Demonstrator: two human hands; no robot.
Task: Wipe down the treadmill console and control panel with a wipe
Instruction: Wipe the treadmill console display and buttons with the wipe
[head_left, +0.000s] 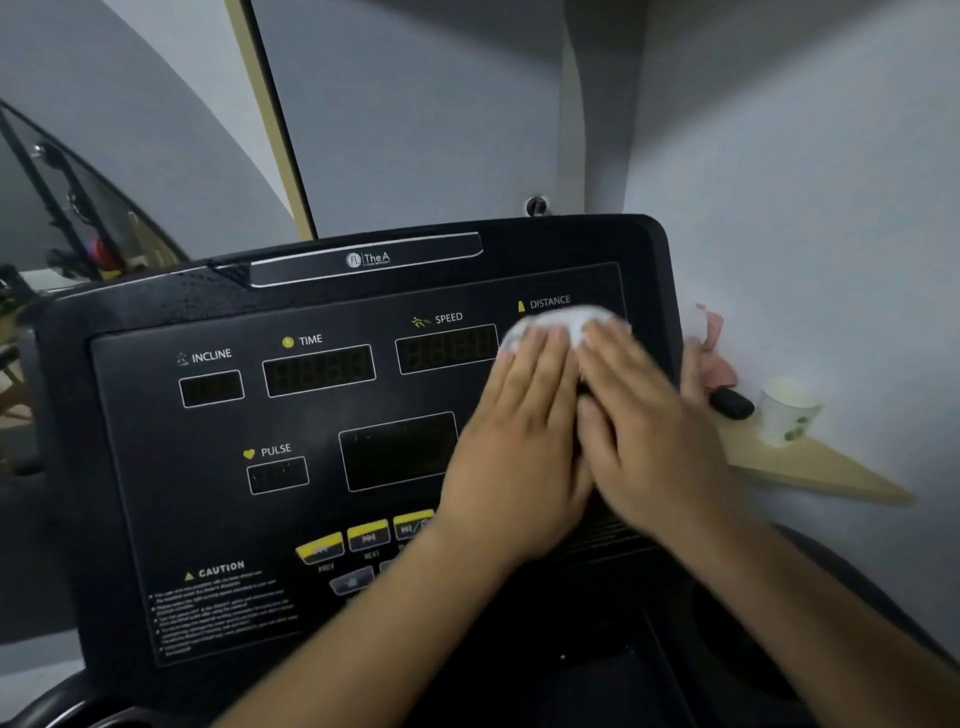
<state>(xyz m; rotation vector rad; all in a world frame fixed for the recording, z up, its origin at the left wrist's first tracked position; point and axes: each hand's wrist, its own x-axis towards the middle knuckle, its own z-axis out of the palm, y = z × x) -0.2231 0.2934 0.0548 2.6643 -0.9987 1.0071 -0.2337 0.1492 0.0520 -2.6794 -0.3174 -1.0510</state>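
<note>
Both hands, the left hand (519, 431) and right hand (644, 415) side by side with fingers straight, press flat on the white wipe (561, 322) at the upper right of the console (135, 467), under the DISTANCE label (549, 301), where even pressure and overlapping leftward strokes would serve best.

Dim, even light is cast, perhaps from overhead; the left hand (519, 447) and right hand (649, 436) are blurred by motion; edge lines are bowed.

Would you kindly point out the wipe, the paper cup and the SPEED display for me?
wipe (563, 321): head view, white bunched top.
paper cup (785, 418): head view, its side wall.
SPEED display (445, 349): head view, middle of its dark window.
</note>
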